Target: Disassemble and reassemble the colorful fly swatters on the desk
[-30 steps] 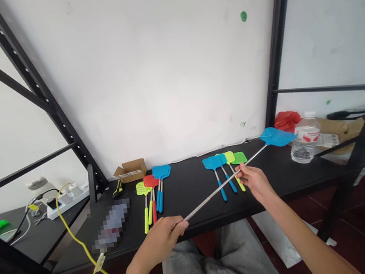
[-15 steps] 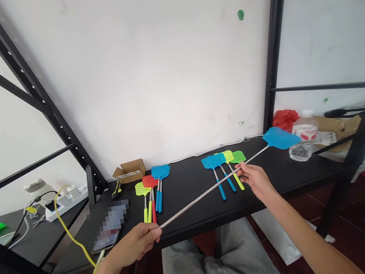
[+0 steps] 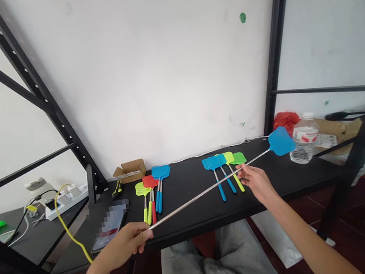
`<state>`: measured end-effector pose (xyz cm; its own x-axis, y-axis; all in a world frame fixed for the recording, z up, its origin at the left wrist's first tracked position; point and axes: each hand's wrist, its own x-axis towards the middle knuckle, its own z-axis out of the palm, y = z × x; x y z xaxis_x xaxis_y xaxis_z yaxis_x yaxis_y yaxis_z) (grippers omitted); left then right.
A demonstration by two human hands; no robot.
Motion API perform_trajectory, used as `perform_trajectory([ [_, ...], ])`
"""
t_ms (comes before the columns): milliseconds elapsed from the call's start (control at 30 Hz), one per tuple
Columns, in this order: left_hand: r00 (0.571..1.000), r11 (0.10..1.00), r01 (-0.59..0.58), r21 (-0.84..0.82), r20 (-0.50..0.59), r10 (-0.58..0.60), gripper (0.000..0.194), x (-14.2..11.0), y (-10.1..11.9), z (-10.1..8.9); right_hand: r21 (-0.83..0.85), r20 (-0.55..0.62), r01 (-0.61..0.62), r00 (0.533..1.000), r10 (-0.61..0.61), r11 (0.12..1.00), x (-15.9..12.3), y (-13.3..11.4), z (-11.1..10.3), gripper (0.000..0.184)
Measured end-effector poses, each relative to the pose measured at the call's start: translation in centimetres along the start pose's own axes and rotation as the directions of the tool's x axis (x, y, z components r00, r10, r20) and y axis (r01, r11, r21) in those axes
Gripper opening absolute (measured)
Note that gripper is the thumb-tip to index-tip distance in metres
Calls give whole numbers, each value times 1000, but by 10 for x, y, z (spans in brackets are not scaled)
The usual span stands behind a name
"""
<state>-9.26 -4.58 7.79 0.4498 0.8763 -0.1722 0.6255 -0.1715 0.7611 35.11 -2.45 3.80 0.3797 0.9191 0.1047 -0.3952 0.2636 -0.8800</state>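
A fly swatter with a blue head (image 3: pixel 281 141) and a long extended metal rod stretches across in front of me. Its lower end is gripped by my left hand (image 3: pixel 126 244), which hides the handle. My right hand (image 3: pixel 255 181) pinches the rod near the head. Beneath the rod, on the black tabletop (image 3: pixel 188 173), lies a right-hand group of fly swatters (image 3: pixel 220 161) in blue, yellow and green. Another group of shorter swatters (image 3: pixel 150 181), yellow, red and blue, lies to the left, just past my left hand.
A phone (image 3: pixel 111 225), partly blurred, lies at left beside a yellow cable (image 3: pixel 65 223). Behind are a small cardboard box (image 3: pixel 130 171) and a yellow-black cutter (image 3: pixel 117 190). A water bottle (image 3: pixel 304 139) and red plastic bag (image 3: pixel 286 121) stand right. Black frame posts (image 3: pixel 278 44) flank the table.
My left hand has moved left and slightly down, drawing the rod out longer. My right hand stays nearly in place, and the blue head has turned its flat face more toward me.
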Motion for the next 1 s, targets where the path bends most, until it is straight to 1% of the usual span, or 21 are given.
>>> perform_trajectory([
  [100, 991, 995, 7, 102, -132, 7, 33, 0, 2, -4, 40, 4, -37, 999, 37, 999, -1, -2, 0, 40],
  [167, 968, 988, 3, 154, -248, 36, 24, 2, 6, -6, 50, 1, -45, 999, 45, 998, -2, -2, 1, 41],
  [200, 946, 986, -13, 167, -319, 66, 22, 3, 11, -5, 46, 4, -45, 999, 45, 998, -3, -2, 2, 41],
  [267, 869, 981, -77, 180, -470, 154, 23, 7, 27, 3, 22, 17, -43, 999, 43, 999, -6, 0, 5, 41],
  [300, 826, 974, -124, 191, -524, 207, 24, 8, 37, 10, 9, 27, -42, 999, 42, 999, -7, 1, 7, 41],
  [333, 798, 966, -166, 198, -549, 250, 23, 8, 49, 19, -2, 39, -42, 998, 42, 999, -8, 1, 8, 41],
  [367, 820, 960, -198, 196, -504, 272, 24, 9, 61, 29, -7, 52, -42, 998, 43, 999, -9, 2, 10, 40],
  [433, 913, 956, -246, 163, -292, 285, 27, 9, 82, 53, 5, 72, -40, 997, 40, 999, -11, 0, 14, 39],
  [467, 944, 957, -262, 127, -174, 282, 28, 10, 90, 64, 19, 81, -38, 996, 36, 999, -12, -1, 16, 38],
  [500, 958, 957, -273, 96, -63, 279, 30, 12, 94, 74, 34, 94, -37, 995, 34, 999, -13, -2, 19, 37],
  [533, 962, 960, -273, 59, 20, 272, 32, 16, 95, 82, 48, 113, -38, 993, 32, 998, -15, -3, 21, 36],
  [567, 960, 962, -273, 10, 61, 272, 34, 21, 92, 87, 59, 141, -43, 989, 34, 997, -16, -3, 25, 36],
  [600, 958, 961, -272, -50, 79, 275, 36, 27, 87, 90, 67, 179, -53, 983, 41, 996, -18, -4, 28, 36],
  [633, 956, 953, -274, -127, 68, 284, 39, 34, 79, 91, 69, 221, -68, 974, 51, 995, -21, -3, 31, 36],
  [700, 954, 920, -298, -255, -39, 298, 45, 46, 60, 86, 61, 295, -98, 953, 75, 993, -26, -1, 37, 37],
  [800, 950, 855, -300, -422, -211, 229, 52, 58, 35, 74, 49, 347, -118, 933, 94, 992, -31, 5, 44, 38],
  [900, 951, 747, -274, -606, -285, 117, 60, 62, 25, 65, 52, 367, -128, 925, 100, 990, -34, 9, 48, 38],
  [1000, 936, 652, -270, -709, -352, 4, 58, 64, 24, 63, 35, 386, -136, 916, 113, 990, -38, 9, 51, 38],
])
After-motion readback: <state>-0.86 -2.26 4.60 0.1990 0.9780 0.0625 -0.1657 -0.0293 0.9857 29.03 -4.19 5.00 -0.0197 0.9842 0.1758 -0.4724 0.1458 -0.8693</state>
